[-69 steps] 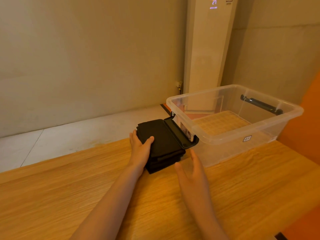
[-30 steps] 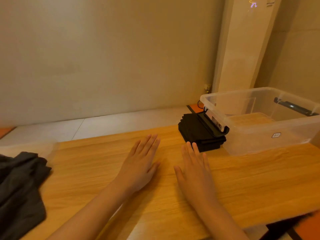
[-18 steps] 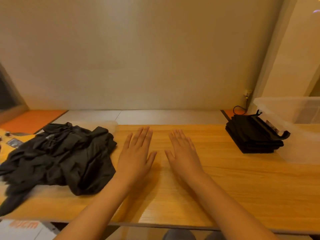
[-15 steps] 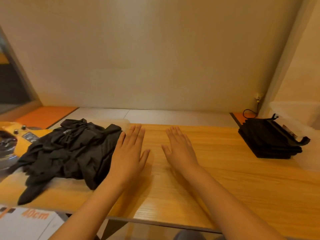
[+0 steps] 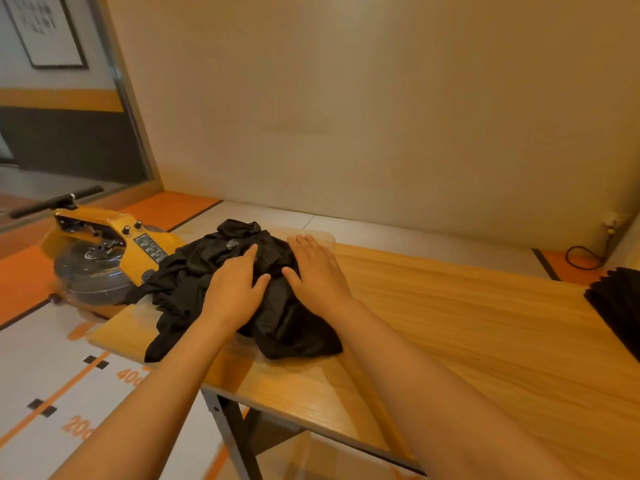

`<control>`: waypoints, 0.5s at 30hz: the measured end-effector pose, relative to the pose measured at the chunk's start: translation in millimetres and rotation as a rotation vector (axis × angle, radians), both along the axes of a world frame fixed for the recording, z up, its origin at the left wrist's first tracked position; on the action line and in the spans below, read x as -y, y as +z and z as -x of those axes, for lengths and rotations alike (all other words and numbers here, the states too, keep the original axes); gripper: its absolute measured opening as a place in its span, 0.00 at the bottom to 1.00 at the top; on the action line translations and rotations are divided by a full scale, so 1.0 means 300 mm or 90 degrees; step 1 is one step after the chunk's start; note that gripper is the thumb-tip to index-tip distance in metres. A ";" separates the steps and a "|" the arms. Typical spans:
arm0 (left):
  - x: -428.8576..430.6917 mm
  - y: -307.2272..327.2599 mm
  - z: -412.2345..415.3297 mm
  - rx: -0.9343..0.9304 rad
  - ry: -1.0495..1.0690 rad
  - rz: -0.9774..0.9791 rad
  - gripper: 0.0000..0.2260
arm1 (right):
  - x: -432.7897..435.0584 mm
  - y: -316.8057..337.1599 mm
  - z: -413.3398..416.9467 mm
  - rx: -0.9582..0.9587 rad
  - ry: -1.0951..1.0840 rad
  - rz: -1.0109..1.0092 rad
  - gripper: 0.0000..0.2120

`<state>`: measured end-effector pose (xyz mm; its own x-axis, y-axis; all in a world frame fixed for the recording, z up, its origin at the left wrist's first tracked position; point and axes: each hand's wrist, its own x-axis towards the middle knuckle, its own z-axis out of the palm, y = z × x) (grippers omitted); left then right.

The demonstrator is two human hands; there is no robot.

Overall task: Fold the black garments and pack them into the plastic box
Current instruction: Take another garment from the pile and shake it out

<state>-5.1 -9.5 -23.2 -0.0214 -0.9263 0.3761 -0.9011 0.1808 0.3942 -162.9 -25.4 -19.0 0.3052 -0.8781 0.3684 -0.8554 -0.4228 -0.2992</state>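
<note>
A crumpled pile of black garments (image 5: 194, 271) lies at the left end of the wooden table (image 5: 467, 327). My left hand (image 5: 235, 289) rests flat on top of the pile with fingers spread. My right hand (image 5: 317, 268) lies on the pile's right side, fingers apart, holding nothing. At the right edge of the view, a corner of the folded black stack (image 5: 620, 306) shows on the table. The plastic box is out of view.
A yellow machine with a black handle and a dark round base (image 5: 97, 251) stands on the floor just left of the table, touching the garments' edge. The floor bears orange distance markings. A black cable (image 5: 585, 258) lies by the wall at the right.
My view has swung left, from the box and folded stack to the crumpled pile. Both hands moved left off the bare table and now rest on the garments.
</note>
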 end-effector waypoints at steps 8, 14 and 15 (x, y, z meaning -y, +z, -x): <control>0.034 0.042 -0.028 -0.013 -0.078 0.080 0.06 | 0.048 0.017 -0.043 0.044 0.075 0.057 0.10; 0.035 0.233 0.022 -0.198 -0.195 0.097 0.09 | 0.023 0.205 -0.006 0.213 0.098 0.043 0.09; 0.038 0.269 0.045 -0.208 -0.203 0.100 0.10 | 0.020 0.240 0.011 0.240 0.099 0.043 0.09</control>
